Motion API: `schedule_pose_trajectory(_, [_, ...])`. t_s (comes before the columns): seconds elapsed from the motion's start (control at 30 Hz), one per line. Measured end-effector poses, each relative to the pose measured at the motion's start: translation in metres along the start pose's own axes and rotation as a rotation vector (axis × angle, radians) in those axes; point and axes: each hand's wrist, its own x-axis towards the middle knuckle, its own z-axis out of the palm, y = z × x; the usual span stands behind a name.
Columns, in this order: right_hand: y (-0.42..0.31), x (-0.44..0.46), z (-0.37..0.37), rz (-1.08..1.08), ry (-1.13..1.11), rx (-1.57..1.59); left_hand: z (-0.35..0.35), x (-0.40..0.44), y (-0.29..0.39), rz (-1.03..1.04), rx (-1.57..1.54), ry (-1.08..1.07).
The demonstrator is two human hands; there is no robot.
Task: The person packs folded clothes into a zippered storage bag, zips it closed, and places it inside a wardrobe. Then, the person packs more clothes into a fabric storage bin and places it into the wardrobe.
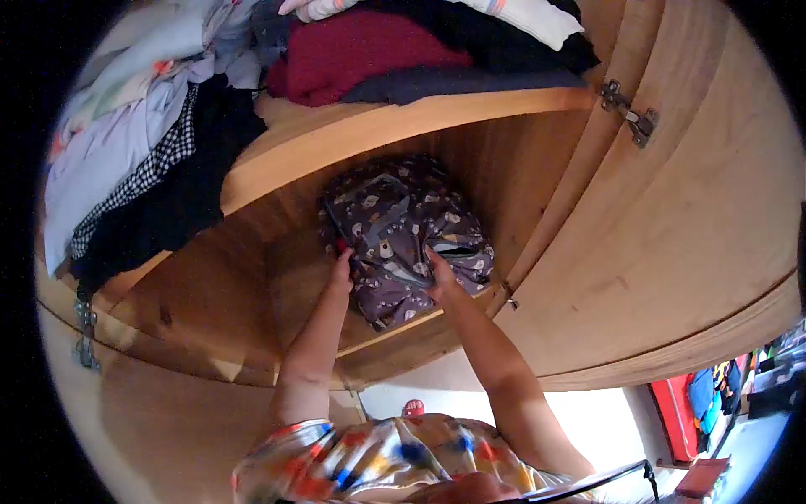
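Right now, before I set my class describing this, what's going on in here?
A person is handling a patterned bag in the lower part of a wooden cupboard. The left hand is at the bag's left side and the right hand is on its front; the fingers are partly hidden, so how firmly they grip is unclear. The bag rests inside, below a shelf of clothes, and the door on the right stands open.

PLACE: home | SIGNS: wooden wardrobe (537, 160), hinged door (697, 210) open, clothes (369, 55) piled along shelf (495, 102)
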Motion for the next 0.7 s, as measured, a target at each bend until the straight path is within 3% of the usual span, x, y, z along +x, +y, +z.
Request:
schedule_pose_trajectory(0.03, [-0.006,-0.012,0.017,-0.01,-0.067,-0.001,-0.007,0.017,-0.006,0.018,-0.061,-0.087])
schedule_pose_trajectory(0.07, [-0.003,-0.008,0.015,-0.022,0.064,-0.017,-0.009,0.026,-0.01,0.027,-0.05,-0.075])
schedule_pose_trajectory(0.23, [0.004,0.007,-0.02,-0.025,0.163,-0.018,0.0,-0.001,-0.013,0.099,0.029,-0.042])
schedule_pose_trajectory(0.43, [0.015,-0.035,-0.041,-0.062,0.167,-0.249,0.007,-0.022,-0.042,0.553,0.399,0.168])
schedule_pose_trajectory(0.6, [0.011,-0.106,-0.044,-0.079,0.182,-0.332,-0.055,0.015,-0.092,0.238,0.268,0.089])
schedule_pose_trajectory(0.7, [-0.001,-0.114,-0.073,-0.161,0.517,-0.386,-0.062,-0.017,-0.108,-0.047,0.012,-0.057])
